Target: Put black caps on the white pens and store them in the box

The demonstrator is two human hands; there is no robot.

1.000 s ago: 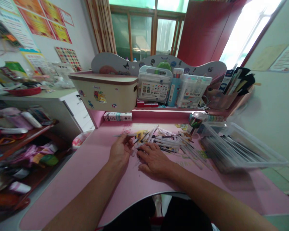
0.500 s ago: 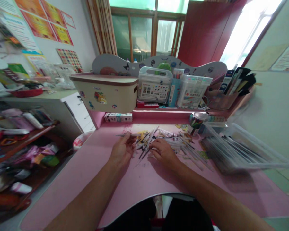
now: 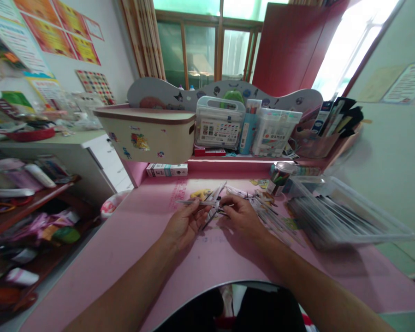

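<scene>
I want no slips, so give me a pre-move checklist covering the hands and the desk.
1. Left hand has a pen-like stick between its fingers: ok.
2. Right hand has a firm grip: cannot tell; its fingers hide the contact.
3. Loose sticks neatly lined up: not ok, many lie crisscrossed.
4. Clear box open on top: ok.
5. Metal-topped can standing up: ok.

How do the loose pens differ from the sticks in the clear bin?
The loose pens cross at many angles; the sticks run roughly side by side. The loose pens look mostly pale or clear; the sticks look dark. The loose pens lie on the desk; the sticks sit inside the clear bin. Both are long and slim.
</scene>
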